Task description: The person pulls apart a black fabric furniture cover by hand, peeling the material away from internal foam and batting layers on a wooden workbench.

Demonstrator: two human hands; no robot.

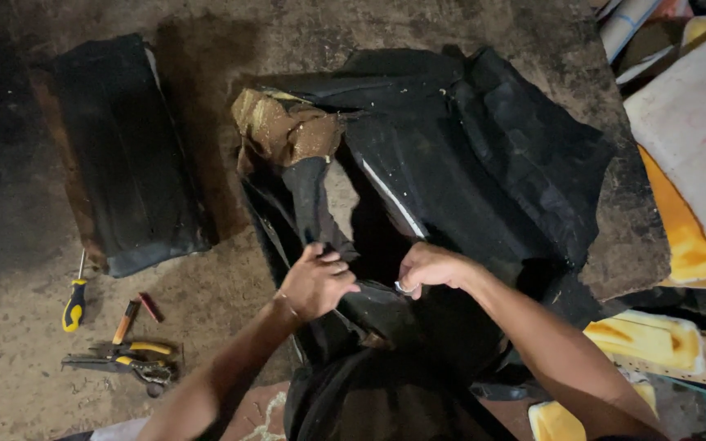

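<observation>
Head view, looking down onto a stained concrete floor (230, 49).

At far left lies a flat black cushion (128, 155), oblong, its brownish underside showing along the left and lower edges. Below it, a screwdriver (76, 300) with a yellow-and-black handle lies nearly upright in the frame. Just to its right are two small hand tools, one with an orange grip (125, 321) and one red (150, 307). Beneath these rest yellow-handled pliers (128, 358), lying crosswise, well apart from either hand.

At centre, a large black vinyl cover (484, 155) is spread in rumpled folds over the floor; a torn flap at its upper left exposes a tan, crumbling lining (283, 126), and a pale strip of piping (391, 198) runs diagonally across it.

The left hand (314, 284) is curled closed, pinching a narrow black fold of the cover between thumb and fingers. The right hand (428, 268) is likewise closed over the cover's edge just beside it; a small pale loop shows under its fingers, perhaps a ring or a bit of wire, too small to tell. The hands are near each other, not touching.

At right, pieces of yellow foam (684, 233) and a whitish foam slab (696, 122) lie at the frame's edge.
</observation>
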